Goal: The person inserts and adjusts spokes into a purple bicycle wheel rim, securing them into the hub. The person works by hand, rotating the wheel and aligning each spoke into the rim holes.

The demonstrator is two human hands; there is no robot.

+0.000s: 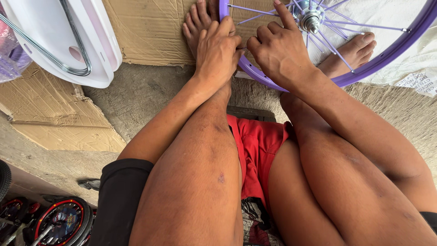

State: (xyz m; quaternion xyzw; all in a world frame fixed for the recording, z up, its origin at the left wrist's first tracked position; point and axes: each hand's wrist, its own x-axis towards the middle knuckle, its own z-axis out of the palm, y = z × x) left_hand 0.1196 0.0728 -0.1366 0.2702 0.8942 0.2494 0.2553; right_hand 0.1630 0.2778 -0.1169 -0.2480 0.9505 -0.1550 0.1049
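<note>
we saw the left hand [217, 52] curled over the rim of a purple bicycle wheel [391, 51], fingers pressed against it. the right hand [278, 50] rested just beside it on the same rim, its index finger stretched toward the silver hub [311, 18]. thin purple spokes [339, 51] fanned out from the hub. bare feet lay on flattened cardboard [150, 29] under the wheel. a white plastic basket [54, 41] with a wire bracket sat well apart.
</note>
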